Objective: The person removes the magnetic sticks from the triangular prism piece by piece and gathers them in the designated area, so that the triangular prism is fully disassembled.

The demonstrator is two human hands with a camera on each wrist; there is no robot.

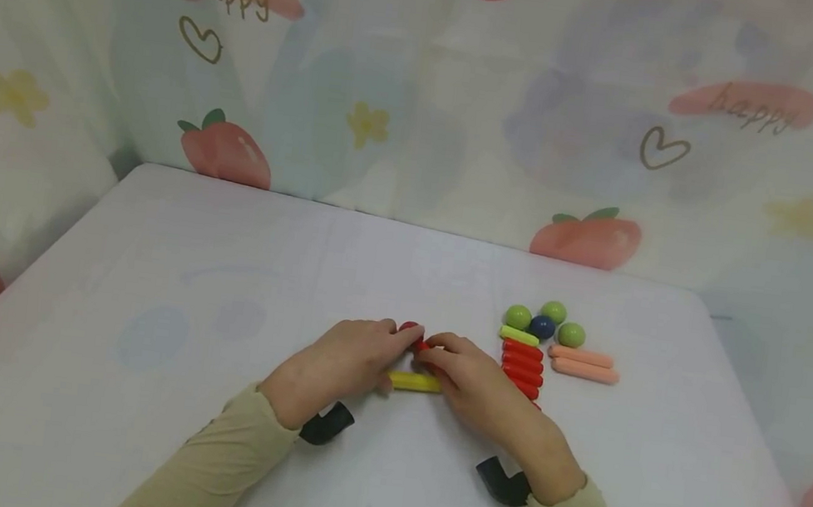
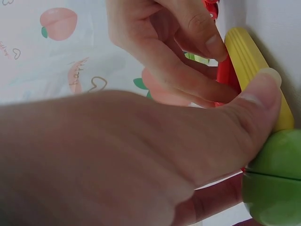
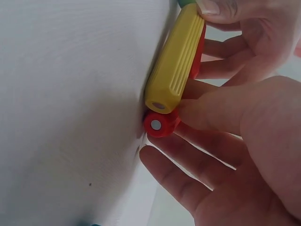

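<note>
Both hands meet over a small group of magnetic building pieces. A ridged yellow magnetic rod (image 3: 174, 61) lies in front, with red rods behind it. My left hand (image 1: 345, 359) holds the yellow rod near a green ball (image 2: 275, 176); its thumb (image 2: 258, 94) lies on the rod and the other fingers reach behind. From the other side my right hand (image 1: 478, 383) pinches a red magnetic rod (image 3: 157, 124) between thumb and fingers, its round silver end showing beside the yellow rod's end. A red ball (image 1: 409, 326) peeks out beyond the left fingertips in the head view.
Right of the hands lie several red rods (image 1: 523, 367), a yellow-green rod (image 1: 519, 335), two peach rods (image 1: 584, 370), green balls (image 1: 572, 334) and a dark blue ball (image 1: 542, 327). Black curved pieces (image 1: 503, 484) appear by both wrists. A printed curtain (image 1: 421, 121) stands behind the white table (image 1: 224, 266).
</note>
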